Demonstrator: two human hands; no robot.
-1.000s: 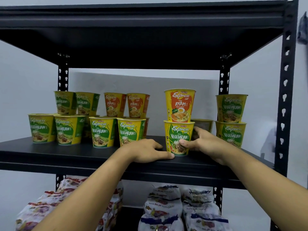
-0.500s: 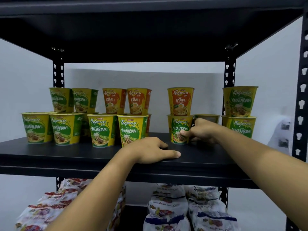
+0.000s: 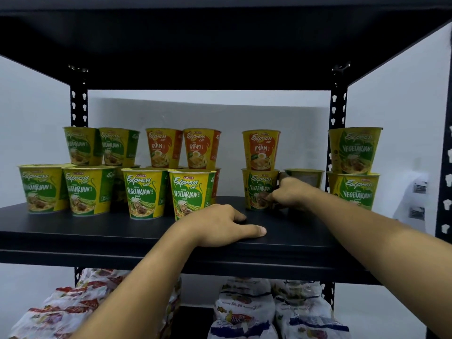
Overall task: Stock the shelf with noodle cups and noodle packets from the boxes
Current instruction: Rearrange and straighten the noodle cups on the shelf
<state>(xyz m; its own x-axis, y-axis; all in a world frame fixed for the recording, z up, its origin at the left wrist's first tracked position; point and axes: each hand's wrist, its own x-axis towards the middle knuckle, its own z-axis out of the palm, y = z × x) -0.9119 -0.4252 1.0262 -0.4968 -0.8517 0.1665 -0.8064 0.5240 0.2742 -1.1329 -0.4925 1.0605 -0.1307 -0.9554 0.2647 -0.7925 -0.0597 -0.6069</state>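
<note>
One grip closed: right hand (image 3: 291,195) curls round lower Vegetarian cup (image 3: 256,185) | left hand (image 3: 220,224) rests loose on shelf (image 3: 97,232)

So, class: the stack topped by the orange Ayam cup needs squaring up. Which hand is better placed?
Right. The right hand grips the green-and-yellow Vegetarian paper cup under that orange Ayam cup; the left hand rests on the black metal shelf, apart from the stack.

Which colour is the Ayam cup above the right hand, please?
Ayam cup: orange on yellow, head view.
</note>
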